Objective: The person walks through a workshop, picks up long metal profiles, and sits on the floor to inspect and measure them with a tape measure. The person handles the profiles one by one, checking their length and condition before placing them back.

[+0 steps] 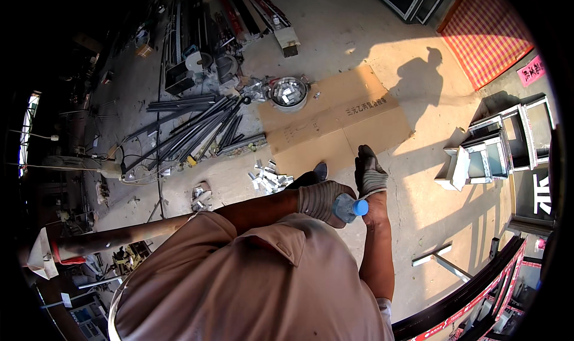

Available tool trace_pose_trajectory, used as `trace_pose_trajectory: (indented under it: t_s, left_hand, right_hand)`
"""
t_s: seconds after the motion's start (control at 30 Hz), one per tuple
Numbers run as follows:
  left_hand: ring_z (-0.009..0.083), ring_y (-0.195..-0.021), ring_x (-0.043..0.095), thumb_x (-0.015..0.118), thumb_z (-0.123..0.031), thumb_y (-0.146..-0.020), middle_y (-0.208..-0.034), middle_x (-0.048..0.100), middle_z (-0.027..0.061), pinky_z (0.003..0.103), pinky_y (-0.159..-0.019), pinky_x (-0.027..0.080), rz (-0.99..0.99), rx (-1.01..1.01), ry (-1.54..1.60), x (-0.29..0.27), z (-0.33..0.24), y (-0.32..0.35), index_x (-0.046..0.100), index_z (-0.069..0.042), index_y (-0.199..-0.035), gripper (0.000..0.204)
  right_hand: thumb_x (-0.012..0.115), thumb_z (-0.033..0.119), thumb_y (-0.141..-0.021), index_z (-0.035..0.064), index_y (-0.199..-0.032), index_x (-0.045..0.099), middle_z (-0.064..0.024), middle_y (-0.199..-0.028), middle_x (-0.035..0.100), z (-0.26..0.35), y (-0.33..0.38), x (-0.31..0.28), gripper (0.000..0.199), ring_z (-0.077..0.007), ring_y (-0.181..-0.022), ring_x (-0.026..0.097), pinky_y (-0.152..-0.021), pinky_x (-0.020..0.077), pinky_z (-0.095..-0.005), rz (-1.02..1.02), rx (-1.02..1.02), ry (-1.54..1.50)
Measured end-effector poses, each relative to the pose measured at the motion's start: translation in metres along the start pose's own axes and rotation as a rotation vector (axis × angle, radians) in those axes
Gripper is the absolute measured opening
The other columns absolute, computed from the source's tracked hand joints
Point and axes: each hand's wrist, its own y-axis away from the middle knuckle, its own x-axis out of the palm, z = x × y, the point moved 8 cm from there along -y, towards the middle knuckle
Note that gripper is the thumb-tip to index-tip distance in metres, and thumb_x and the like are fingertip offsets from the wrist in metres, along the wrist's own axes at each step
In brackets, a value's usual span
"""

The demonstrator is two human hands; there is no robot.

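Observation:
A clear plastic bottle with a blue cap point(360, 207) is in my left hand point(321, 201), which wears a striped grey glove and wraps round the bottle in front of my chest. The cap end points to the right, toward my right wrist. My right hand point(372, 174), in a matching striped glove with dark fingers, is stretched out just beyond the bottle. Its fingers extend forward and seem to hold nothing. Whether the right wrist touches the cap, I cannot tell. The toe of a shoe point(321, 171) shows beneath my hands.
A flattened cardboard sheet point(341, 122) lies ahead on the floor. Near it stand a round tub point(289, 94) of metal pieces and a pile of metal pieces point(270, 178). Dark metal bars point(203, 122) spread at left. Window frames point(499, 143) and a T-shaped bar point(442, 260) are at right.

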Motion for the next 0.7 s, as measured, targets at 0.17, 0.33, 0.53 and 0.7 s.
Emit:
trace_pose_trajectory:
  t_s: [0.17, 0.33, 0.53, 0.7]
  left_hand:
    - [0.0222, -0.076, 0.069, 0.079, -0.018, -0.066, -0.081, 0.07, 0.0026, 0.037, -0.07, 0.054, -0.087, 0.172, -0.092, -0.064, -0.009, -0.098, 0.069, -0.01, -0.091, 0.028]
    - [0.0248, -0.074, 0.07, 0.073, -0.016, -0.064, -0.08, 0.072, 0.0039, 0.038, -0.066, 0.055, -0.224, -0.052, -0.305, -0.148, -0.018, -0.185, 0.075, -0.016, -0.083, 0.019]
    - [0.0239, -0.076, 0.07, 0.074, -0.023, -0.064, -0.081, 0.072, 0.0024, 0.042, -0.059, 0.054, -0.52, -0.42, -0.531, -0.244, -0.04, -0.257, 0.075, -0.022, -0.083, 0.019]
    - [0.0235, -0.076, 0.07, 0.076, -0.026, -0.063, -0.084, 0.072, 0.0017, 0.04, -0.062, 0.055, -0.45, -0.251, -0.247, -0.304, -0.047, -0.325, 0.075, -0.022, -0.087, 0.024]
  right_hand:
    - [0.046, 0.037, -0.108, 0.0015, -0.147, 0.044, -0.0082, -0.151, 0.047, 0.081, -0.089, -0.01, 0.053, -0.022, -0.142, 0.041, -0.119, 0.0319, -0.0341, 0.124, -0.207, -0.202]
    - [0.044, 0.037, -0.108, 0.0011, -0.137, 0.055, -0.0102, -0.139, 0.057, 0.148, -0.199, -0.022, 0.048, -0.0237, -0.134, 0.049, -0.118, 0.0325, -0.038, 0.069, -0.313, -0.173]
    - [0.039, 0.052, -0.106, 0.0013, -0.143, 0.047, -0.012, -0.139, 0.056, 0.2, -0.327, -0.023, 0.064, -0.0256, -0.131, 0.051, -0.115, 0.0374, -0.0411, 0.112, -0.381, -0.168]
    - [0.031, 0.056, -0.106, -0.001, -0.134, 0.056, -0.013, -0.134, 0.061, 0.224, -0.43, -0.051, 0.068, -0.0242, -0.132, 0.051, -0.116, 0.0338, -0.0398, 0.073, -0.248, -0.096]
